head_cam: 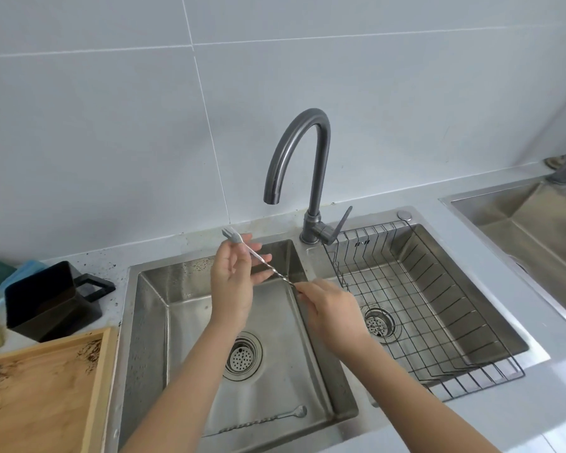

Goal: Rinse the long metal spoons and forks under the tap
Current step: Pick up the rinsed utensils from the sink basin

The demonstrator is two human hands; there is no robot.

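A long twisted metal fork (264, 261) is held slantwise over the left sink basin (151, 322), prongs up at the left. My left hand (232, 282) touches its upper shaft near the prongs with loose fingers. My right hand (330, 308) pinches its lower end over the divider between basins. A long twisted metal spoon (265, 420) lies on the left basin's floor near the front. The dark gooseneck tap (294, 158) arches above, its spout over the left basin; no water is seen running.
A wire drying rack (438, 308) sits in the right basin. A black handled container (51, 299) and a wooden tray (43, 393) stand on the counter at left, sponges behind them. A second sink (530, 230) lies at far right.
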